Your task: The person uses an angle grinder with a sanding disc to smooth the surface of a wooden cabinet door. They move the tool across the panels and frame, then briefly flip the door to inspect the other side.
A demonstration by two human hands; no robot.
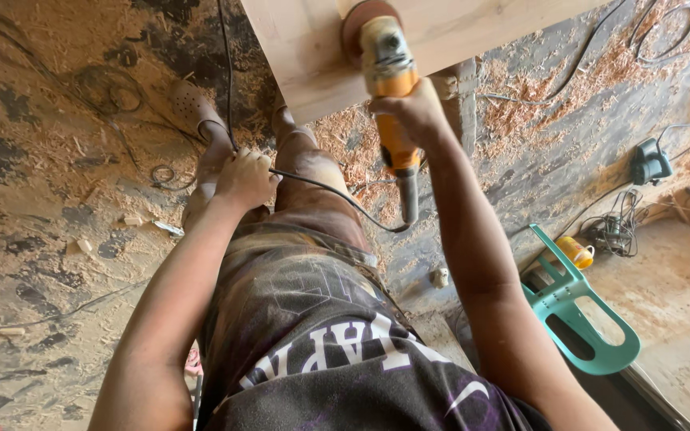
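Head view. The right hand [415,112] is closed around the body of a yellow angle grinder [390,76], fingers wrapped fully with no gap showing. The grinder sits at about twelve o'clock in the picture, its reddish sanding disc [358,24] lying against the pale wooden board [313,56] that runs off the top edge. The left hand [243,177], at about ten o'clock from the picture's centre, is curled shut on the black power cable [321,191], holding it off to the side above the knee.

Risks, as I judge them: the cable loops from the grinder's tail across the thigh, close to the tool, and slack there could swing into the disc or snag on the leg. The grinder is steadied by one hand only, so a catch at the board's edge could twist it towards the bare legs just below. The floor [57,239] is thick with sawdust and trailing wires, which invites a slip or a trip.

Counts: one grinder, one disc, one board, two hands. At three to four o'clock lie one teal plastic chair [580,311], tipped over, one yellow mug [576,251] beside it, and one dark power tool [650,161] further up.
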